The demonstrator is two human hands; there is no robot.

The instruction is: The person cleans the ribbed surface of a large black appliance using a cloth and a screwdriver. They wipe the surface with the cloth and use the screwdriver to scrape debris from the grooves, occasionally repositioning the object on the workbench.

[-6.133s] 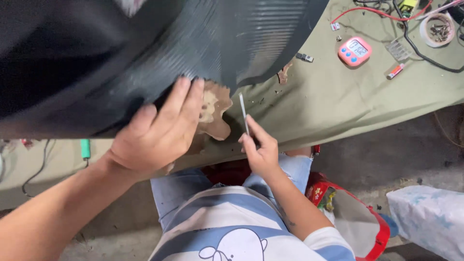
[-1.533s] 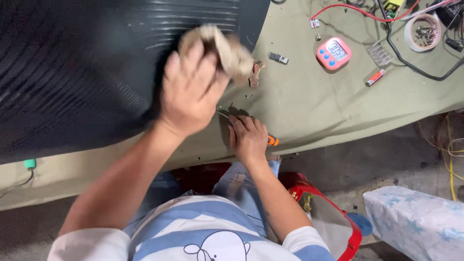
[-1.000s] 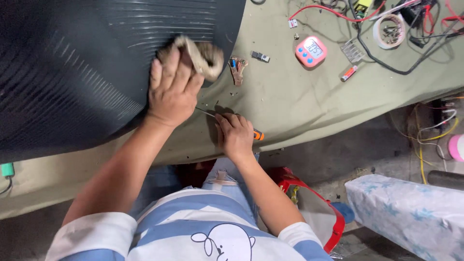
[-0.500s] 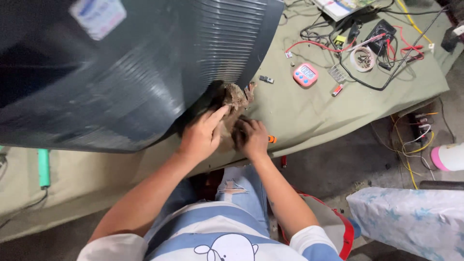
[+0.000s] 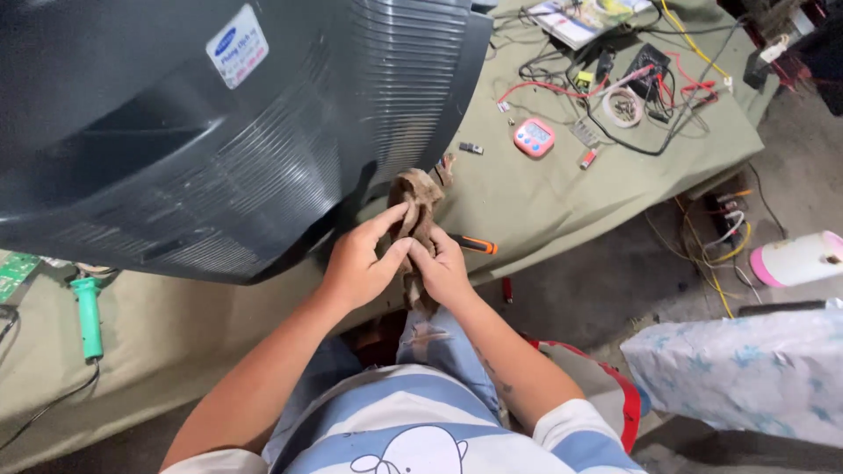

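Both my hands hold a crumpled brown rag (image 5: 416, 195) just over the table's near edge. My left hand (image 5: 362, 262) pinches its left side, and my right hand (image 5: 443, 268) grips its lower part, fingers closed. A screwdriver with an orange and black handle (image 5: 472, 245) lies on the olive cloth just right of my right hand. The big dark ribbed rear casing of a television (image 5: 228, 123) fills the upper left, its edge right beside the rag.
A pink digital timer (image 5: 534, 138), a roll of solder wire (image 5: 624, 106), red and black leads and small parts lie at the back right of the table (image 5: 544, 202). A green-handled soldering iron (image 5: 87, 312) lies far left. A pink-and-white cylinder (image 5: 797, 259) is on the floor.
My left hand left the casing and came down to the rag. Both hands now hold the rag at the table edge, and the view has widened to show more of the casing.
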